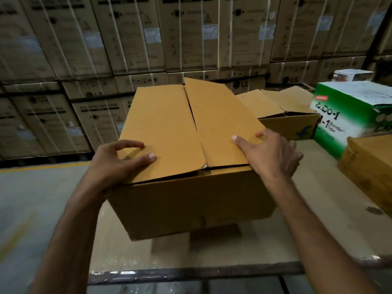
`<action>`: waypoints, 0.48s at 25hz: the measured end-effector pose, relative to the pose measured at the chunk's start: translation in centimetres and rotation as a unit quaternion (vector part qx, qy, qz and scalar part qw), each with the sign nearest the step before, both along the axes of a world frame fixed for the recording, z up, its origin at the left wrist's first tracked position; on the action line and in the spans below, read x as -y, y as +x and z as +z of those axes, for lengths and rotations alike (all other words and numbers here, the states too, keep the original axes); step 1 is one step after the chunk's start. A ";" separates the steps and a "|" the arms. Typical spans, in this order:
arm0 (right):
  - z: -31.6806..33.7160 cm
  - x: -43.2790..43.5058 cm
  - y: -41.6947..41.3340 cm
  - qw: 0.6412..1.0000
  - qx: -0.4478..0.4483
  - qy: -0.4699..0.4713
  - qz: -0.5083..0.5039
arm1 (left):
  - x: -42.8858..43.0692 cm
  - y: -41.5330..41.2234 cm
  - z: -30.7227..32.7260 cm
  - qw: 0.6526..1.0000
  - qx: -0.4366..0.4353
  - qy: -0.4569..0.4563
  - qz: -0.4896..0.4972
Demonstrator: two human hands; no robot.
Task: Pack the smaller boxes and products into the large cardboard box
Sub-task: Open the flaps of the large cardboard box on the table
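Box [191, 200], dead centre on the table [212, 255], right between the two hands and close in at the near edge. Both top flaps folded over, contents hidden.

Gripping the near left corner with the left hand [114, 164]: thumb flat on the left flap [161, 128], fingers curled round its outer edge. Same story opposite with the right hand [273, 153]: thumb stretched along the right flap [220, 119], fingers hooked over the right edge at the near corner.

Looks like flap work, by the grip. Closing or about to lift? Cannot tell.

If closing: press down evenly on both sides and bring the two edges together along the centre seam. Mind the right flap, riding higher than the left at the far end. Slide the right hand further along to flatten it rather than forcing from the near corner. Keep thumbs clear of the seam.

If opening: peel outward one flap at a time, bracing the box with the other hand.

Off to the right, well apart from both hands: an open box [290, 122] further back, and a green box [347, 115] beside it.
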State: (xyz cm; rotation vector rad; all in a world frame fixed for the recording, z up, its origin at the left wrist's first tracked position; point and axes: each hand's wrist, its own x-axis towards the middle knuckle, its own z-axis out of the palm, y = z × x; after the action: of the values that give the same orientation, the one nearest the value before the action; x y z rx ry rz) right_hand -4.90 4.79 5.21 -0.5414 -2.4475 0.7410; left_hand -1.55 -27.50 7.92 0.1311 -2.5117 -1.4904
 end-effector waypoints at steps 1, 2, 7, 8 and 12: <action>-1.0 3.3 -0.6 1.000 -0.002 -0.013 0.009 | 2.9 -0.4 0.1 1.000 -0.004 -0.012 0.002; -1.8 6.1 -1.3 1.000 -0.005 -0.023 0.015 | 5.5 -0.9 0.1 1.000 -0.007 -0.022 0.001; -2.7 15.7 -4.0 0.999 -0.018 -0.032 0.022 | 15.7 -3.5 -2.1 0.999 0.001 -0.032 0.004; -2.5 16.7 -4.4 0.999 -0.019 -0.024 0.019 | 17.1 -4.1 -2.7 1.000 0.008 -0.030 0.004; -2.9 20.1 -5.5 1.000 0.004 0.011 0.001 | 20.8 -6.4 -4.8 1.000 0.024 -0.007 -0.008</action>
State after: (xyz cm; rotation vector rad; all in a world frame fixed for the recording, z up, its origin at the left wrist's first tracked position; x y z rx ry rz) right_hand -10.43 -15.32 2.27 -0.5344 -2.4617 0.7135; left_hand -7.93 -48.33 3.17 0.1453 -2.5673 -1.4919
